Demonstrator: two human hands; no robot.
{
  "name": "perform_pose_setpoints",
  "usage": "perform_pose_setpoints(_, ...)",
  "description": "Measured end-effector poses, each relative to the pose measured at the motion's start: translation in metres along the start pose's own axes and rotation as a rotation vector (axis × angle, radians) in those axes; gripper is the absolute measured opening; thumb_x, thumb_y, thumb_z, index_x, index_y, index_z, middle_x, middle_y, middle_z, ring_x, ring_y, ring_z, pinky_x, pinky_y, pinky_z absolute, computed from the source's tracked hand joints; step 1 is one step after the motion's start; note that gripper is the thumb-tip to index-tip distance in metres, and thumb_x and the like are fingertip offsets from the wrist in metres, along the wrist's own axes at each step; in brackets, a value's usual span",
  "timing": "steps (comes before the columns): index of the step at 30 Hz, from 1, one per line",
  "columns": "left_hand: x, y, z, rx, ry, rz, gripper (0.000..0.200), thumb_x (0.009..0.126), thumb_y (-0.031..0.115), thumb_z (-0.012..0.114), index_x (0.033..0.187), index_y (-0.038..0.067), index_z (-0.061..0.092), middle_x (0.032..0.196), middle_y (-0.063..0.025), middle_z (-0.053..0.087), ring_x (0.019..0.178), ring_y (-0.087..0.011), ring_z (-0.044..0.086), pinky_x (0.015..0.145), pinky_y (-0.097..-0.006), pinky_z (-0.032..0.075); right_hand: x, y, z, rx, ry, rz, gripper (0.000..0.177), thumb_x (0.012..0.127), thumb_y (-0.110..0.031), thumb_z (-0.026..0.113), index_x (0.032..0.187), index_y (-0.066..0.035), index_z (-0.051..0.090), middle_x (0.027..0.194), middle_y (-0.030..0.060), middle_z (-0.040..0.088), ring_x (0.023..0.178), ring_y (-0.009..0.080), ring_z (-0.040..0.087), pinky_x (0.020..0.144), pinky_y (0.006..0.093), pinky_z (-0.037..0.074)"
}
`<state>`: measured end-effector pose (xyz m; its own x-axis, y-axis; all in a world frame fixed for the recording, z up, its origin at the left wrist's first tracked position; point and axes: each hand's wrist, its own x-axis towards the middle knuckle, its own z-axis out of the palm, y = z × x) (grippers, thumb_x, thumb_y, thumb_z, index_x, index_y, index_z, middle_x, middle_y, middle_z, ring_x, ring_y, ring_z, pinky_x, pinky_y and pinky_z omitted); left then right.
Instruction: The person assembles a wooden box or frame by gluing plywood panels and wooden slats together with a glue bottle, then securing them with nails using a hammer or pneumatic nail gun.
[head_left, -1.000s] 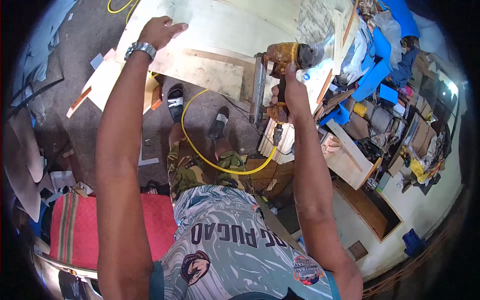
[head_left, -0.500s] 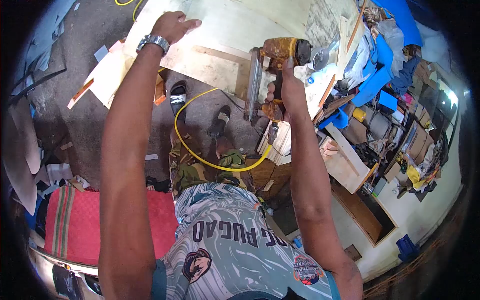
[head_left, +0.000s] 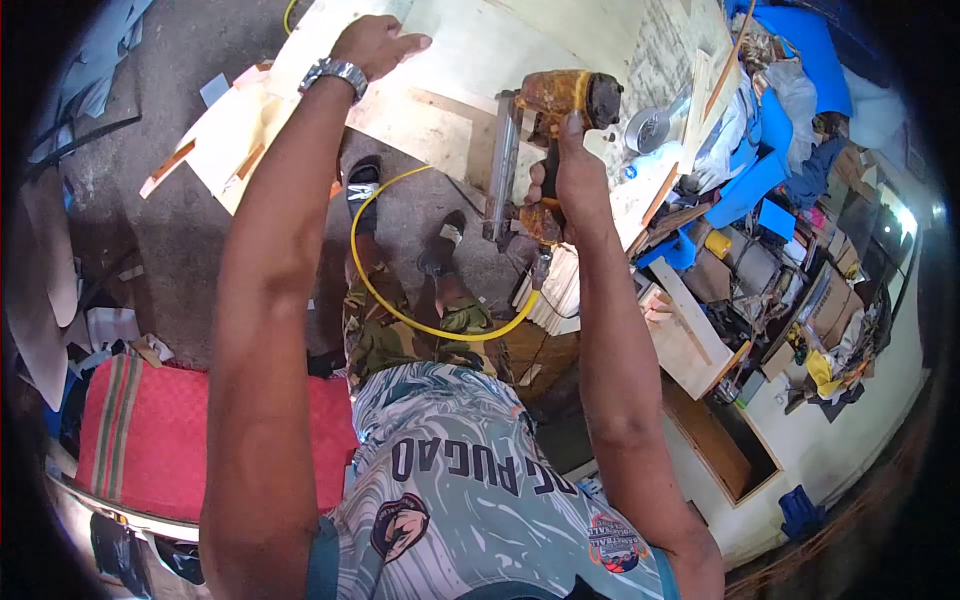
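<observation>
My right hand (head_left: 578,185) is wrapped round the handle of a worn orange-brown nail gun (head_left: 560,95). Its long metal magazine (head_left: 503,165) points down on the left, and a yellow air hose (head_left: 440,333) joins the fitting below the handle. The gun is held over the near edge of a pale wooden panel (head_left: 480,50). On the left part of that panel lies my left hand (head_left: 378,46), thumb stretched out to the right and nothing seen in it. The other fingertips are hard to make out. A metal watch (head_left: 335,75) circles the left wrist.
Offcuts of pale wood (head_left: 225,135) jut out at the left. A round metal lid or tin (head_left: 647,130) sits at the panel's right. Beyond it is a heap of scraps, blue sheets (head_left: 765,165) and tools. A red cushioned seat (head_left: 160,435) stands at lower left; the hose loops across my legs.
My left hand has shifted slightly right over the panel, the camera view moving a little too. The nail gun stays in my right hand, a touch higher and further left.
</observation>
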<state>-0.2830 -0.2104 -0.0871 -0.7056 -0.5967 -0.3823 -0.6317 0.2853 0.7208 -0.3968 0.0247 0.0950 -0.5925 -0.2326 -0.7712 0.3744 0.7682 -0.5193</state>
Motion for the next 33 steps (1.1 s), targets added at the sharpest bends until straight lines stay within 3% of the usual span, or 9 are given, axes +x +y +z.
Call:
perform_pose_setpoints(1,0.000,-0.001,0.001,0.002,-0.001,0.012,0.067,0.078,0.062,0.065,0.099,-0.001,0.069,0.093,-0.0228,0.069,0.091,-0.0331,0.067,0.083,-0.0429,0.050,0.000,0.001,0.000,-0.006,0.011,0.002,0.069,0.090,-0.069,0.045,0.097,-0.001,0.057,0.065,0.0059,0.057,0.051,0.0165,0.057,0.050,0.0317,0.049)
perform_pose_setpoints(4,0.001,-0.002,-0.003,-0.003,-0.065,0.011,0.073,0.084,0.060,0.060,0.120,-0.003,0.062,0.092,-0.0194,0.070,0.076,-0.0252,0.069,0.078,-0.0381,0.053,-0.001,0.000,-0.002,-0.033,0.032,0.005,0.069,0.091,-0.068,0.044,0.098,-0.001,0.058,0.065,0.0058,0.057,0.051,0.0164,0.057,0.050,0.0318,0.049)
perform_pose_setpoints(10,0.001,-0.004,-0.001,-0.134,-0.066,0.012,0.051,0.090,0.049,0.054,0.109,0.005,0.070,0.070,-0.0109,0.066,0.056,-0.0194,0.060,0.066,-0.0363,0.051,-0.006,-0.005,0.016,-0.044,-0.011,-0.017,0.068,0.092,-0.067,0.042,0.098,-0.002,0.058,0.064,0.0048,0.057,0.051,0.0160,0.057,0.050,0.0313,0.048)
perform_pose_setpoints(13,-0.003,0.006,-0.008,-0.082,-0.079,-0.014,0.045,0.092,0.043,0.051,0.104,0.005,0.071,0.103,-0.0195,0.069,0.094,-0.0356,0.066,0.089,-0.0435,0.049,-0.004,-0.004,0.022,-0.042,-0.024,-0.061,0.068,0.092,-0.067,0.042,0.099,-0.002,0.057,0.064,0.0046,0.057,0.051,0.0158,0.056,0.050,0.0311,0.048)
perform_pose_setpoints(18,-0.003,0.015,-0.014,0.094,-0.166,0.100,0.038,0.098,0.030,0.042,0.108,0.007,0.069,0.106,-0.0176,0.068,0.096,-0.0338,0.067,0.091,-0.0428,0.050,-0.004,-0.009,0.020,-0.032,-0.015,-0.032,0.069,0.091,-0.068,0.042,0.100,-0.002,0.057,0.064,0.0047,0.057,0.051,0.0153,0.056,0.050,0.0304,0.049)
perform_pose_setpoints(23,-0.003,0.003,-0.011,-0.022,-0.073,0.146,0.045,0.094,0.045,0.050,0.104,0.006,0.071,0.067,-0.0106,0.064,0.054,-0.0190,0.064,0.061,-0.0337,0.055,-0.006,-0.016,0.035,-0.047,-0.044,-0.033,0.069,0.090,-0.069,0.043,0.098,-0.001,0.056,0.065,0.0056,0.057,0.051,0.0157,0.057,0.050,0.0306,0.049)
perform_pose_setpoints(27,0.002,-0.006,0.000,0.004,-0.060,0.142,0.042,0.096,0.041,0.049,0.105,0.006,0.070,0.069,-0.0117,0.065,0.055,-0.0184,0.065,0.062,-0.0338,0.055,-0.009,-0.014,0.040,-0.047,-0.047,-0.063,0.069,0.090,-0.069,0.044,0.097,-0.001,0.056,0.064,0.0057,0.056,0.051,0.0160,0.057,0.050,0.0309,0.050)
perform_pose_setpoints(30,0.011,-0.013,0.004,0.192,-0.061,0.310,0.039,0.098,0.037,0.047,0.107,0.005,0.068,0.070,-0.0121,0.066,0.055,-0.0183,0.065,0.062,-0.0335,0.056,-0.009,-0.016,0.039,-0.052,-0.040,-0.059,0.070,0.091,-0.068,0.044,0.098,0.000,0.057,0.064,0.0055,0.056,0.051,0.0160,0.056,0.050,0.0309,0.050)
perform_pose_setpoints(33,0.014,-0.008,-0.004,0.320,-0.135,0.307,0.035,0.099,0.032,0.046,0.105,0.004,0.067,0.071,-0.0108,0.066,0.056,-0.0188,0.066,0.063,-0.0327,0.057,-0.007,-0.021,0.044,-0.064,-0.058,-0.066,0.070,0.091,-0.068,0.043,0.098,0.000,0.058,0.064,0.0054,0.056,0.051,0.0163,0.056,0.051,0.0307,0.050)
